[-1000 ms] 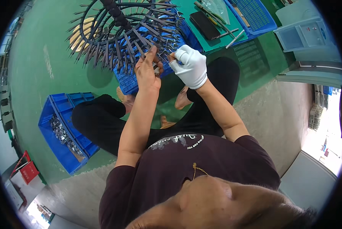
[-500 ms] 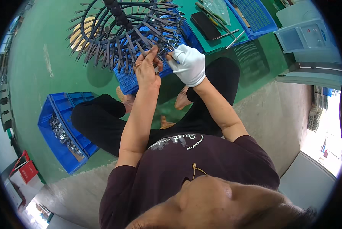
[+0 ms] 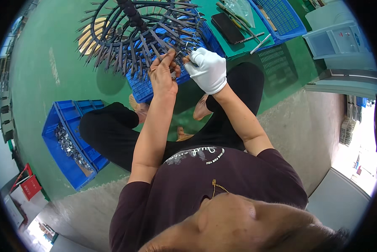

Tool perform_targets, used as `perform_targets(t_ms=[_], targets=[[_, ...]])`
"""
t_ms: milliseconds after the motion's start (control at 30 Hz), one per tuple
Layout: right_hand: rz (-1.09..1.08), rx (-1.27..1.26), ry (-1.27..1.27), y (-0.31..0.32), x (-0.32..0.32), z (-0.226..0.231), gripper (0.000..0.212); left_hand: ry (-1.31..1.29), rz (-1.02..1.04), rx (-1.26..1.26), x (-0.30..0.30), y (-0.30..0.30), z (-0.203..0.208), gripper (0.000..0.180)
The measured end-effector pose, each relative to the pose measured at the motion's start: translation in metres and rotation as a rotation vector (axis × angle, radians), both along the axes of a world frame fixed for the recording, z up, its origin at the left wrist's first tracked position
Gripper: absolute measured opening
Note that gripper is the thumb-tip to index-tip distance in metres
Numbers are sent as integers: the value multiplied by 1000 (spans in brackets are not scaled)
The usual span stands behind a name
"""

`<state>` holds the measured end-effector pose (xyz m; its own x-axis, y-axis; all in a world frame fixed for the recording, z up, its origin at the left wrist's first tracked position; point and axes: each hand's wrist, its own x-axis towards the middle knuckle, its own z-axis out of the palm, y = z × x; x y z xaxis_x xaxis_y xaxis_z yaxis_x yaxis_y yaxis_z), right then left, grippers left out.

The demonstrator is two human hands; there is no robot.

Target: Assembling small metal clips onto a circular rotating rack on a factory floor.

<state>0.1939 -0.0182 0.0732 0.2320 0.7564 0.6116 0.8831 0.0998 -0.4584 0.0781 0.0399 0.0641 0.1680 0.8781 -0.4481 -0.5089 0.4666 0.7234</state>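
Note:
A dark round rack [image 3: 134, 17] with rings and many thin prongs stands in front of me. Small shiny metal pieces [image 3: 190, 45] hang at its right side. My bare left hand [image 3: 163, 75] is closed at the rack's near edge, thumb and forefinger pinched beside a small square-edged metal piece [image 3: 179, 55]. My right hand [image 3: 208, 72], in a white glove with bare fingertips showing, is closed just to the right, its fingertips close to the left ones. Whatever lies between the right fingertips is hidden.
Under the rack is a blue crate [image 3: 141, 89]. A green board [image 3: 234, 49] at the right carries a black phone-like case [image 3: 227, 28], pliers [image 3: 234, 16] and metal rods [image 3: 261, 43]. Another blue basket [image 3: 298, 30] lies beyond. At lower left, a blue bin [image 3: 49, 135] holds shiny metal parts.
The rack's prongs have shifted slightly to the right. Both hands stay at nearly the same place, with only small finger movements.

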Motion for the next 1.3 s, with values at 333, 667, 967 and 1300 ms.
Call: perform_targets(t_ms=[333, 667, 967, 1300], targets=[[100, -13, 155, -18, -3, 4, 7, -250, -61, -246, -34, -30, 2, 25], [463, -335, 34, -41, -39, 41, 20, -423, -124, -299, -69, -44, -26, 33], [576, -440, 347, -35, -42, 27, 25, -406, -180, -426, -72, -53, -12, 33], [277, -575, 1367, -33, -39, 5, 15, -215, -231, -153, -78, -57, 2, 21]])
